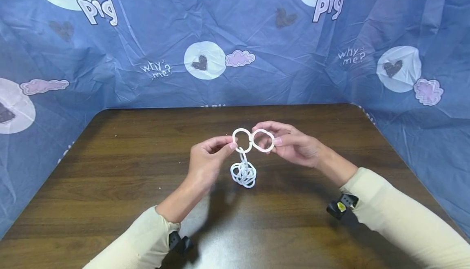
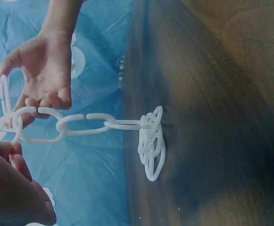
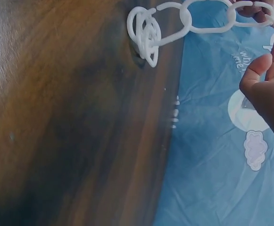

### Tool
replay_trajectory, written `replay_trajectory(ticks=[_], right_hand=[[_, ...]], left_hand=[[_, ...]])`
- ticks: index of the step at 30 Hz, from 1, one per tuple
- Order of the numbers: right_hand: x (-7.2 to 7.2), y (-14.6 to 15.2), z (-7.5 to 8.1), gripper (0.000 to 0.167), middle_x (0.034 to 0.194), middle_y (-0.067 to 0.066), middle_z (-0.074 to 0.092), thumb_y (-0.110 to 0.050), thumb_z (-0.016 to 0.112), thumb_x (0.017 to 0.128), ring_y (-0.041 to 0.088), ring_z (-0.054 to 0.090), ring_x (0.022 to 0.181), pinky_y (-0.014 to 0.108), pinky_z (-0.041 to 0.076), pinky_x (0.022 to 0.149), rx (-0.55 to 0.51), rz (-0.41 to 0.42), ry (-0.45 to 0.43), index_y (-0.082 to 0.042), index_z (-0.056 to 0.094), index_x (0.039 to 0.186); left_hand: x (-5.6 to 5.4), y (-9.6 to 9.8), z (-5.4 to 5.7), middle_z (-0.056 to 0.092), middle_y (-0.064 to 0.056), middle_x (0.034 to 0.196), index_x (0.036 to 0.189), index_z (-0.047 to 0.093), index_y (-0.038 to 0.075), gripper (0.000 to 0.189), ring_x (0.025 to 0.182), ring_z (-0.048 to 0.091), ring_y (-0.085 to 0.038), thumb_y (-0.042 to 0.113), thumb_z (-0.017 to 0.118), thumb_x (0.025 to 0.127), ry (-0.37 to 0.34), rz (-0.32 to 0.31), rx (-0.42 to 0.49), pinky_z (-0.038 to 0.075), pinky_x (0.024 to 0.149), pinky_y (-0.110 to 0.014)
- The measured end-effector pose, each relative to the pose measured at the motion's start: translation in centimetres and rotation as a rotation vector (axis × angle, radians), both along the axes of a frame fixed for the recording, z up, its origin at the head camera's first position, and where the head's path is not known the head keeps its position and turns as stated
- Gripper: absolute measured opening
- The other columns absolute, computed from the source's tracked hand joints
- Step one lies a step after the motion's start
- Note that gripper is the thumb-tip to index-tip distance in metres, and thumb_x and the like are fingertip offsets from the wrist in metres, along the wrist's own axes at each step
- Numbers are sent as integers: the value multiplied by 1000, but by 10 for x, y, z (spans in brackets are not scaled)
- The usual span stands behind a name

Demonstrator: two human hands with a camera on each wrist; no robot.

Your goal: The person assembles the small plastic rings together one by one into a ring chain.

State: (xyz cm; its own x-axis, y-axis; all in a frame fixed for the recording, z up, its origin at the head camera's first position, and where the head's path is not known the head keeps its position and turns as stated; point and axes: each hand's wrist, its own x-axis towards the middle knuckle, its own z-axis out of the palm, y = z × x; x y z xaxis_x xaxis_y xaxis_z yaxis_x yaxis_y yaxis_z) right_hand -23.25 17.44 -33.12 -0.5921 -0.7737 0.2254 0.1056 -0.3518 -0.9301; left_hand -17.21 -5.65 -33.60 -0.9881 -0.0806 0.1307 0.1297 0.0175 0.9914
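A chain of white plastic links point(image 1: 244, 175) hangs from between both hands, its lower links heaped on the table. My left hand point(image 1: 207, 156) pinches one link near the top between thumb and forefinger. Beside it, my right hand point(image 1: 297, 144) pinches the end link point(image 1: 263, 152), which meets the left hand's link edge to edge. In the left wrist view, several links run from the left fingertips to the heap point(image 2: 155, 160), and some show a small gap in their ring. The right wrist view shows the links point(image 3: 212, 30) stretching from the heap towards the fingers.
The brown wooden table point(image 1: 128, 179) has a far edge that meets a blue printed cloth point(image 1: 235, 24), which also hangs at both sides. A dark wrist camera point(image 1: 339, 207) is strapped below the right sleeve, another point(image 1: 180, 242) at the left sleeve.
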Motion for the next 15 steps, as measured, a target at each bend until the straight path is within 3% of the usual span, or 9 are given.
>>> replay_trajectory(ticks=[5,11,15], right_hand=[[2,-4,3,43,106,12,58,1,55,82,20,54,96,29,46,83,138,-103,129,2,53,125],[8,-14,5,45,102,12,61,-1,60,79,22,56,93,27,48,77,333,-280,256,11,54,122],[10,-16,6,42,102,10,64,-5,66,79,25,57,94,31,48,81,450,-354,367,4,61,120]], left_hand=[[0,1,1,71,-3,84,96,74,2,15,76,60,-11,7,74,82,22,-7,-3,48,70,-21],[1,3,1,70,-4,83,95,74,-1,14,73,59,-10,5,74,82,47,-25,-21,47,67,-20],[2,4,0,71,-6,85,95,74,0,14,74,59,-10,5,74,82,50,-24,-35,47,67,-20]])
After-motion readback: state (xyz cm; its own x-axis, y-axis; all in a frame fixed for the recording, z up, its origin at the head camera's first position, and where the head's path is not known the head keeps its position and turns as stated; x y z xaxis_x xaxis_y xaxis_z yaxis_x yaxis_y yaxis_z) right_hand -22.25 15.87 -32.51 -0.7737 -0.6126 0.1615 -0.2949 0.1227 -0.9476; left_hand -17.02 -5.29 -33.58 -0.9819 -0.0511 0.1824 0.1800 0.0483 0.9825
